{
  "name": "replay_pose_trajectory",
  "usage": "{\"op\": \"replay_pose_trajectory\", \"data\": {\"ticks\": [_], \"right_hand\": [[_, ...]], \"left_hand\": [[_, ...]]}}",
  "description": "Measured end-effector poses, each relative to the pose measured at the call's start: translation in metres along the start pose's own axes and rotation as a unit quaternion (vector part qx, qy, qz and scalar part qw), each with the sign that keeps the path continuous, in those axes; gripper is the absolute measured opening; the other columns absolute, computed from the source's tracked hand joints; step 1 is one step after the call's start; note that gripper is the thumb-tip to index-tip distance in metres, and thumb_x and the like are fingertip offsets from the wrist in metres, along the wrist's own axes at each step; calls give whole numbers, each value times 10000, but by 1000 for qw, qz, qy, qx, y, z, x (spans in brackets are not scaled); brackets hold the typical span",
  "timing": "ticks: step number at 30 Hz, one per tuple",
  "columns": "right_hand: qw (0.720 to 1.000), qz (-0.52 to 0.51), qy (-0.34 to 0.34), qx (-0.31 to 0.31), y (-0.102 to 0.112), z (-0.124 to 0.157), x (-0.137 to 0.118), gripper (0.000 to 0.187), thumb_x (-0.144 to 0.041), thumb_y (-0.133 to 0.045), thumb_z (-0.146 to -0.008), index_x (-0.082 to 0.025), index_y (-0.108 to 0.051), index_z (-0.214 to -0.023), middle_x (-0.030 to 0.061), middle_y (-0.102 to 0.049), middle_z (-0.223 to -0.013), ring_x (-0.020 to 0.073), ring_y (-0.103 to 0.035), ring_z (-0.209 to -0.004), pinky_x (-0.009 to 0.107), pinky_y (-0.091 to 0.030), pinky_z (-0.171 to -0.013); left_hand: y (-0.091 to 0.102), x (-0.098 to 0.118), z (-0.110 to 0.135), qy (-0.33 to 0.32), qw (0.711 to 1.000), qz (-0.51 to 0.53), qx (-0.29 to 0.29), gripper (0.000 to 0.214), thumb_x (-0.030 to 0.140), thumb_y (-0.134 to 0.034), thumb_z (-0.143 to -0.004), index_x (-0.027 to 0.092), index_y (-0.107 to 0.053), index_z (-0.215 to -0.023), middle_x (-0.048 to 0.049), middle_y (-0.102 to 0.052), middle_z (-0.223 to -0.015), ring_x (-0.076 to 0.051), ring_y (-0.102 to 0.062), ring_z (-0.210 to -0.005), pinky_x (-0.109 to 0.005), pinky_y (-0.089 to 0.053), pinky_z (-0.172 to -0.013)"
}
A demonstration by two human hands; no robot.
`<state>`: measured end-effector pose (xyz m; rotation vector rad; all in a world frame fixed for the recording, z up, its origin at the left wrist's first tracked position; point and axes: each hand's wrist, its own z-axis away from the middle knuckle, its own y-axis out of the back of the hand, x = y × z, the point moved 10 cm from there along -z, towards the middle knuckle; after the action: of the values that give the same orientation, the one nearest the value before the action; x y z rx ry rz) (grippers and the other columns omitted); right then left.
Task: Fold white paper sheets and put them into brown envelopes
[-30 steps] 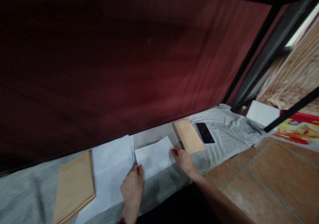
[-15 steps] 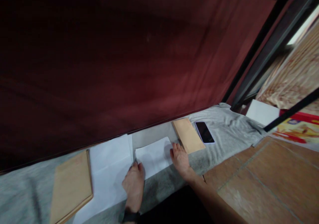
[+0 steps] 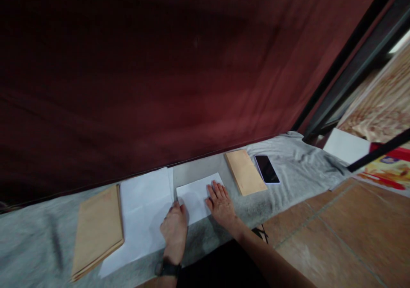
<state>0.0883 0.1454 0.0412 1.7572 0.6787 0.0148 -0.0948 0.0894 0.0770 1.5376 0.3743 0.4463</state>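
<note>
Paper (image 3: pixel 194 195), white, on grey cloth (image 3: pixel 294 164) beside larger sheets (image 3: pixel 144 211) | right hand (image 3: pixel 221 205): fingers spread flat on it, gripping nothing | left hand (image 3: pixel 174 224): fingers curled at its left edge, grip cannot be told | step, judged: pressing flat | next move calls for even pressure

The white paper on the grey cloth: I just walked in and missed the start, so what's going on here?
Someone's right hand is spread on the small white paper, with the left hand at its left edge. Larger white sheets and a brown stack lie to the left; a smaller brown stack and a phone lie to the right.
</note>
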Motion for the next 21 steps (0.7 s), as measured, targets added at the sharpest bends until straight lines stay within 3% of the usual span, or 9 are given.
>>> {"op": "replay_pose_trajectory", "data": {"ticks": [4, 7, 10, 15, 21], "right_hand": [[1000, 3, 3, -8, -2, 2, 1, 548, -358, -456, -1032, -138, -399, -1531, 162, -317, -1612, 316, -290, -1489, 505, -276, -1194], [1000, 14, 11, -12, -3, 2, 0, 547, -329, -457, -1027, -145, -393, -1538, 156, -313, -1614, 315, -290, -1490, 508, -284, -1189], [998, 46, 38, -12, -4, 2, -4, 553, -250, -461, -1007, -139, -384, -1543, 153, -338, -1603, 293, -294, -1491, 486, -276, -1197], [995, 81, 51, 15, -3, 3, -6, 522, -265, -437, -1030, -107, -406, -1527, 163, -391, -1574, 275, -318, -1479, 462, -273, -1200], [997, 65, 33, 24, -1, 2, -1, 494, -340, -424, -1044, -141, -473, -1493, 145, -400, -1571, 275, -358, -1460, 465, -271, -1201]], "left_hand": [[15, 22, 12, -46, 998, 30, 35, 411, 253, -261, -1020, 100, -607, -1183, -154, -714, -971, -271, -715, -813, -377, -529, -698], [17, 67, 19, -134, 988, 63, 50, 411, 298, -300, -1028, 164, -581, -1296, -131, -671, -1242, -244, -653, -1119, -372, -496, -975], [5, 112, 20, -242, 960, 116, 76, 491, 308, -364, -1008, 103, -484, -1438, -175, -514, -1496, -291, -414, -1432, -452, -363, -1162], [-36, 102, 1, -210, 970, 85, 87, 603, 412, -351, -997, 57, -435, -1478, -180, -450, -1550, -287, -337, -1483, -479, -290, -1213], [-36, 71, 8, -182, 972, 66, 134, 613, 379, -287, -1001, 72, -358, -1527, -170, -386, -1589, -257, -279, -1512, -478, -243, -1230]]}}
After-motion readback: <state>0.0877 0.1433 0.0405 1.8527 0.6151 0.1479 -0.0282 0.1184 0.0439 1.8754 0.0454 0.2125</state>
